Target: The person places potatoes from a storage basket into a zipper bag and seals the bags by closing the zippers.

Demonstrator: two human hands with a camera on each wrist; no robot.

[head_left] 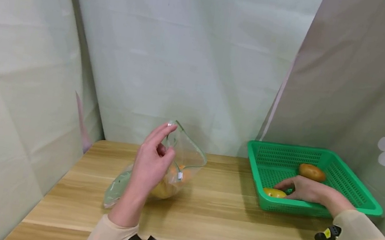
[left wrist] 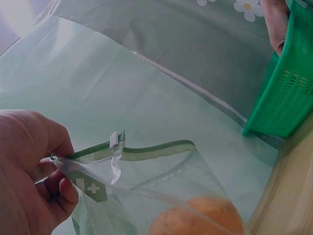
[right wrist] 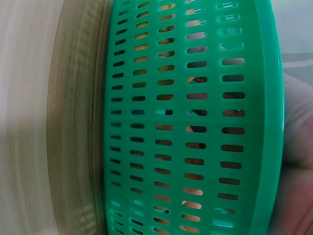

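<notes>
A clear zip bag (head_left: 167, 166) lies left of centre on the wooden table (head_left: 221, 228), holding orange fruit (left wrist: 198, 218). The left hand (head_left: 150, 163) pinches its green zipper rim (left wrist: 146, 149), propping the mouth open. At three o'clock from the bag, well apart, sits a green basket (head_left: 354, 189). Inside, the right hand (head_left: 307, 190) curls its fingers onto a yellow fruit (head_left: 274, 192); a brown potato (head_left: 312, 172) lies behind, at twelve o'clock.

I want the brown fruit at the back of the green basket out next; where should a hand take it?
Take the brown fruit across its narrow middle, coming from above: it lies lengthwise and free on the green basket floor, walls on three sides, top open.
</notes>
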